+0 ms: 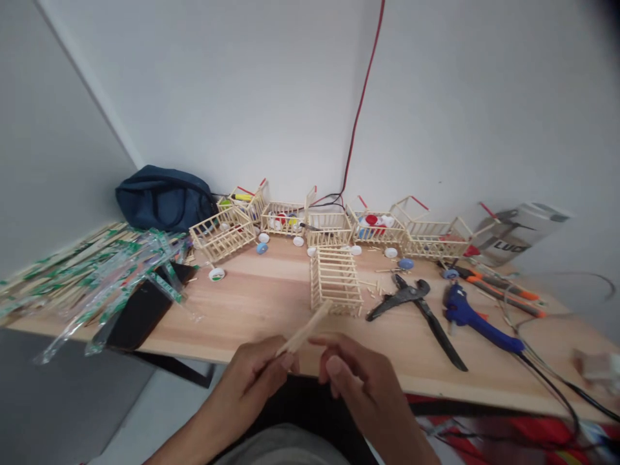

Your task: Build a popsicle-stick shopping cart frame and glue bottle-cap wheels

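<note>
In front of my chest my left hand (259, 371) is closed around the lower end of a few thin wooden sticks (307, 327), which point up and away to the right. Just to their right, my right hand (363, 374) has its fingers bent, thumb and index finger apart, and nothing shows between them. Beyond the stick tips lies a slatted wooden-stick basket (338, 279) without visible wheels. To its right are black-handled pliers (407, 297) with open jaws and a blue hot glue gun (477, 323) with a cord.
Several miniature stick carts (227, 236) with bottle-cap wheels line the back by the wall, some holding caps. Wrapped sticks (97, 278) cover the left side near a dark blue bag (165, 197). Orange-handled pliers (508, 294) and a clear pouch (523, 232) lie right.
</note>
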